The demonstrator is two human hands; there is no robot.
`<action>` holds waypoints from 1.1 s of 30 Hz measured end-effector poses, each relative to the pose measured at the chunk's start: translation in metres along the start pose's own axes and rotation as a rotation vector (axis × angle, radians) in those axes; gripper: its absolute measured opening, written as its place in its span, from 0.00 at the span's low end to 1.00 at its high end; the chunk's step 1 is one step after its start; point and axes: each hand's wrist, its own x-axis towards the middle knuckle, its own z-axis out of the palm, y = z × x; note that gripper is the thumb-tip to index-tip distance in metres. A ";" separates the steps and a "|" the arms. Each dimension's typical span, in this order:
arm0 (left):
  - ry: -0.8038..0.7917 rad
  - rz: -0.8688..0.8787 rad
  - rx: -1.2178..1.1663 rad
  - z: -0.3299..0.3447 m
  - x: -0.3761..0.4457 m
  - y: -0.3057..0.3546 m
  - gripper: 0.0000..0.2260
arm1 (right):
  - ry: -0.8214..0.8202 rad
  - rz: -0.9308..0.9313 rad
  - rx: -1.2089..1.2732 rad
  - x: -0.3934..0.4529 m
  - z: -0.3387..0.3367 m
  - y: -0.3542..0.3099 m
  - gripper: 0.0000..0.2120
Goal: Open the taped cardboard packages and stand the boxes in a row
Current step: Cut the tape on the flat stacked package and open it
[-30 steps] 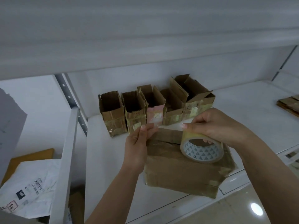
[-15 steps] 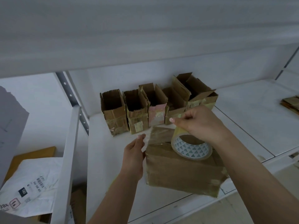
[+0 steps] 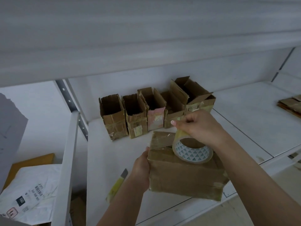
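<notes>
A taped cardboard package [image 3: 185, 175] lies on the white shelf [image 3: 104, 154] near its front edge. My left hand [image 3: 141, 168] grips the package's left side. My right hand [image 3: 200, 126] holds a roll of clear tape [image 3: 192, 151] on top of the package, with a strip of tape stretched from the roll toward the package's far left corner. Behind, several opened cardboard boxes [image 3: 138, 115] stand upright in a row against the back wall; the rightmost open box [image 3: 195, 97] has its flaps spread.
A yellow utility knife [image 3: 118, 185] lies on the shelf left of my left arm. Flattened cardboard [image 3: 291, 103] lies at the far right of the shelf. A white mailer bag [image 3: 31, 193] and an orange envelope [image 3: 32, 160] lie lower left, beyond the shelf upright [image 3: 68, 160].
My right hand has drawn the tape roll right and back over the package. My left hand has dropped from the top edge to the package's left side. The knife has come into view.
</notes>
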 end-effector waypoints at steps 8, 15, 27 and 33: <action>-0.022 0.017 -0.021 0.000 -0.002 0.002 0.15 | 0.008 0.000 0.040 -0.003 0.001 0.004 0.24; -0.079 0.424 0.177 -0.024 0.005 0.004 0.23 | 0.008 -0.014 0.095 -0.006 -0.002 0.003 0.19; -0.261 1.061 1.826 0.009 0.011 0.041 0.63 | -0.369 0.002 0.561 -0.024 -0.021 0.049 0.37; -0.297 1.129 1.783 0.002 0.015 0.046 0.55 | -0.232 -0.090 0.545 -0.032 -0.035 0.049 0.17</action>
